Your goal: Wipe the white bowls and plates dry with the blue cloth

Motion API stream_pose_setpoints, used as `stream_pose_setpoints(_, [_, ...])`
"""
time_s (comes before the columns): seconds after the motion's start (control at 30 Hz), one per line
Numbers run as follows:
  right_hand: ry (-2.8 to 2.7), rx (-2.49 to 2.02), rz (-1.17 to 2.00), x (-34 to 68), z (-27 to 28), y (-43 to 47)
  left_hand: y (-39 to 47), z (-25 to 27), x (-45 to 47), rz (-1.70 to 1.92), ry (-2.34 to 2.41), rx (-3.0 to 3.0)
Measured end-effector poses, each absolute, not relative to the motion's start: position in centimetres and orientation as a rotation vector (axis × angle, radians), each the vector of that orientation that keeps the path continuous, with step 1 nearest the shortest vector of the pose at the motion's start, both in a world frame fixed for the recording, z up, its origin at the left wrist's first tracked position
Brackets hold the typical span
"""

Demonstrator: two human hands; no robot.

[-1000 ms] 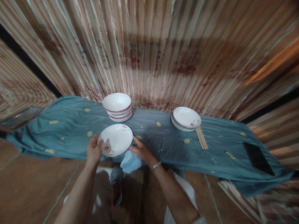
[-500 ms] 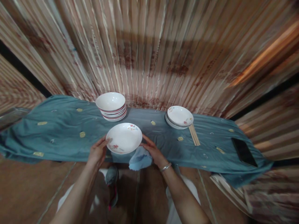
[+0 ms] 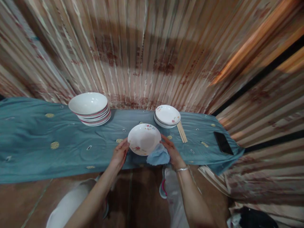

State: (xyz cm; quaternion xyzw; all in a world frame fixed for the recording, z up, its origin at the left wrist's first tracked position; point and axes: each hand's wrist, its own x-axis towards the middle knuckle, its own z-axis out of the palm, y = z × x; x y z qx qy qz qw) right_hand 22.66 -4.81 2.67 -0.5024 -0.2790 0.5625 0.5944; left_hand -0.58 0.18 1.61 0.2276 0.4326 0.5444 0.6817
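Note:
Between my two hands is a white plate [image 3: 142, 139] with small flower prints near its rim, held over the front part of the table. My left hand [image 3: 120, 153] is closed on its left edge. On the other side, my right hand [image 3: 171, 152] grips the right edge and also has a light blue cloth [image 3: 158, 155], which hangs below the plate's lower right. Just behind the plate stands a stack of similar flowered plates [image 3: 168, 114].
A taller stack of white bowls [image 3: 89, 104] with red bands stands at the back left. Wooden chopsticks [image 3: 182, 132] lie beside the plate stack. A black phone [image 3: 223, 143] is at the right end of the teal tablecloth [image 3: 73, 158]. A pleated curtain [image 3: 133, 47] hangs behind.
My view has turned to the right. Both hands have carried the plate and cloth rightward along the table, closer to the plate stack. The grip looks the same.

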Motion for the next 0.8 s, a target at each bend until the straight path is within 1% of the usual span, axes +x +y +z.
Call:
stream_pose_setpoints(0.17, [-0.605, -1.225, 1.317, 24.0, 0.9, -4.3, 0.4, 0.5, 0.2, 1.182, 0.98, 0.664])
stream_pose_setpoints(0.23, [-0.563, -1.275, 1.268, 24.6, 0.5, -4.0, 0.5, 0.3, 0.2, 1.16, 0.984, 0.691])
stream_pose_setpoints(0.37, [-0.454, -1.293, 0.933, 26.2, 1.2, -3.8, 0.6, 0.1, 0.3, 1.146, 0.98, 0.686])
stream_pose_setpoints(0.43, [-0.49, -1.299, 0.745, 26.6, 1.8, -3.8, 0.6, 0.0, 0.3, 1.153, 0.973, 0.678])
stream_pose_setpoints(0.53, [-0.736, -1.397, 0.498, 26.1, 2.3, -3.7, 0.6, -0.1, 0.4, 1.159, 0.975, 0.68])
stream_pose_setpoints(0.7, [-1.524, -1.676, 0.267, 22.7, 1.1, -3.2, 0.6, -0.3, 0.4, 1.159, 0.964, 0.678])
stream_pose_setpoints(0.8, [-1.779, -1.844, 0.134, 21.5, -0.1, -2.6, 0.6, -0.6, 0.5, 1.174, 0.976, 0.681])
